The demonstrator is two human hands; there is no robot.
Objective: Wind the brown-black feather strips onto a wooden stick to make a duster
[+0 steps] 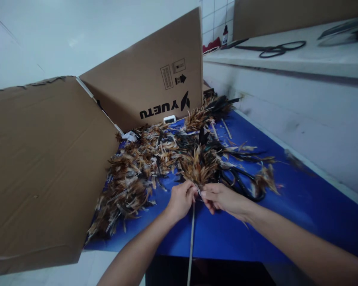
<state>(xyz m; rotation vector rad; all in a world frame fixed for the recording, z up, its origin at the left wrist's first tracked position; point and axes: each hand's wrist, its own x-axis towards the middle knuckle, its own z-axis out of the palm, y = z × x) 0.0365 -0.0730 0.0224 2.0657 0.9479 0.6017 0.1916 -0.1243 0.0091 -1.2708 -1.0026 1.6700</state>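
Observation:
My left hand (181, 198) and my right hand (223, 198) meet at the base of a tuft of brown and black feathers (198, 167) fixed to a thin pale stick (191, 242) that runs down toward me. Both hands are closed in a pinch around the feather base at the top of the stick. They work over a blue table surface (301, 206). Black scissors (244, 182) lie just right of the tuft, partly under feathers.
A heap of loose brown feathers (131, 178) spreads over the blue surface to the left and behind. Cardboard sheets (41, 167) stand at left and back (155, 71). A white ledge at right carries another pair of scissors (279, 48).

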